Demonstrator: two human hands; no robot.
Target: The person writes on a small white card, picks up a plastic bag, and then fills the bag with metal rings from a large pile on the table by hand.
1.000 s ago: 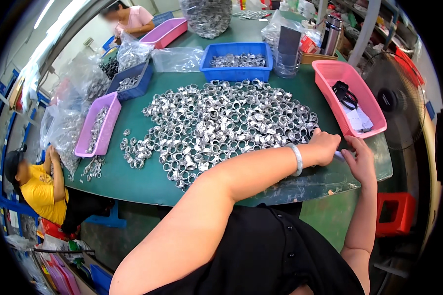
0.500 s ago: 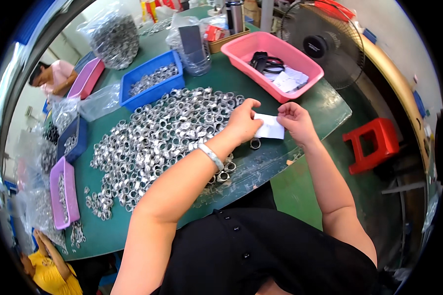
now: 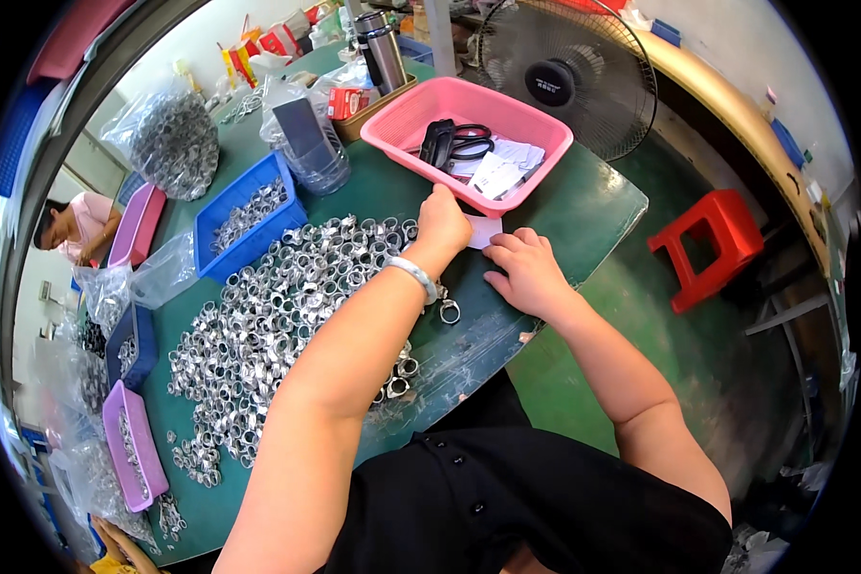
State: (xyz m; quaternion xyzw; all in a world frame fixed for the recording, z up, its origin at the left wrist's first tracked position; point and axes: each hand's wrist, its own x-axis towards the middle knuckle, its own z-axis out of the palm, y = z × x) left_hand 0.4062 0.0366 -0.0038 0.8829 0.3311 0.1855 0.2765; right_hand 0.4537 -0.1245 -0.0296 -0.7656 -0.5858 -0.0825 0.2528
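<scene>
A small white slip of paper (image 3: 484, 232) lies on the green table beside the pink basket, between my hands. My left hand (image 3: 444, 228), with a pale bangle at its wrist, is closed at the paper's left edge; what its fingers hold, if anything, is hidden. My right hand (image 3: 528, 272) rests with fingers stretched out, their tips at the paper's near right edge. Just below my left hand sits a loose metal ring (image 3: 450, 311). A wide heap of silvery metal rings (image 3: 287, 330) spreads to the left, partly behind my left forearm.
The pink basket (image 3: 392, 143) holds black-handled scissors (image 3: 471, 142), a black device and papers. A blue bin (image 3: 204, 251) of metal parts and a plastic jug (image 3: 316, 167) stand farther left. A fan (image 3: 564, 81) and a red stool (image 3: 703, 239) are at right. Other people sit at left.
The paper has gone from being held up between both hands to lying on the table. My left hand has closed and my right hand's fingers have stretched out. The view has shifted rightward.
</scene>
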